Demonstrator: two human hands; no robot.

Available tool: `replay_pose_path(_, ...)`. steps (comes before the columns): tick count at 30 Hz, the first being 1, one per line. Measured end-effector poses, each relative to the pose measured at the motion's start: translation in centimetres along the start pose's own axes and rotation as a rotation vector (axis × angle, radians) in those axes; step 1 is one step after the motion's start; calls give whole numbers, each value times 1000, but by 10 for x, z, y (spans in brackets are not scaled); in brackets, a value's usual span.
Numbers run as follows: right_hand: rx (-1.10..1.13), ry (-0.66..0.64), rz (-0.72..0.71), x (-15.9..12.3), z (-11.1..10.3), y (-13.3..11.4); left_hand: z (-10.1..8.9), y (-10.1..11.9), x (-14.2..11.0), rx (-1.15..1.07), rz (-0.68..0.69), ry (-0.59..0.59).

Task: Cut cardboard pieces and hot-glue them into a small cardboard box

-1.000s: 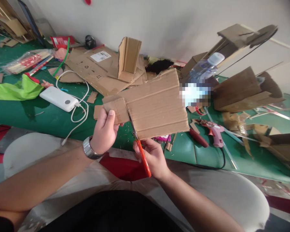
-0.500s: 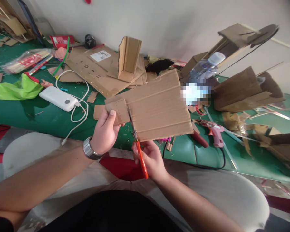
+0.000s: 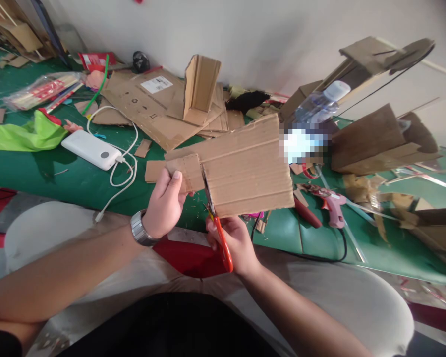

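Observation:
My left hand (image 3: 167, 201) pinches the left end of a cardboard sheet (image 3: 247, 171), thumb on top and fingers underneath. A smaller cardboard piece (image 3: 188, 168) lies over that end, under my thumb. Orange-handled scissors (image 3: 222, 243) are in my right hand (image 3: 236, 243), closed around the handles below the sheet's lower edge. Their blades point up and away, lying in a cut that runs into the sheet just right of the smaller piece. The sheet's broad part extends to the right of the blades, held above the green table (image 3: 107, 196).
Left on the table lie a white power bank (image 3: 91, 148) with its cable and a lime-green cloth (image 3: 29, 134). Flattened cardboard (image 3: 134, 101) is behind. To the right are a pink glue gun (image 3: 332, 208), a plastic bottle (image 3: 319, 106) and cardboard structures (image 3: 375, 139).
The sheet, both hands and the scissors have shifted slightly to the right in view. The sheet's right side has tilted a little, and the scissor handles look slightly wider apart.

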State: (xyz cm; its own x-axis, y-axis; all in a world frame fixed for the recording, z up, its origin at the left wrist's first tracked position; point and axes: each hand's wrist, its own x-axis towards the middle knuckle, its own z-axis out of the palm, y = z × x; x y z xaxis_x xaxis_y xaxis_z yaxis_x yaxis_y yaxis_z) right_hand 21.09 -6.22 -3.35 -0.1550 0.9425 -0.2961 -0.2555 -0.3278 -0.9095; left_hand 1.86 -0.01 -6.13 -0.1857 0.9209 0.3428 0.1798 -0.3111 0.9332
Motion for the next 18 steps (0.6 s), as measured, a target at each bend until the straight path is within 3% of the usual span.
replay_pose_path(7, -71, -10, -26, 2, -1, 0, 2, 9, -1, -65, -90, 4)
replay_pose_path(13, -89, -18, 17, 0, -1, 0, 1, 10, 0, -60, -72, 20)
replay_pose_path(18, -75, -10, 40, -2, 3, 0, 3, 5, 2, -201, -157, 28)
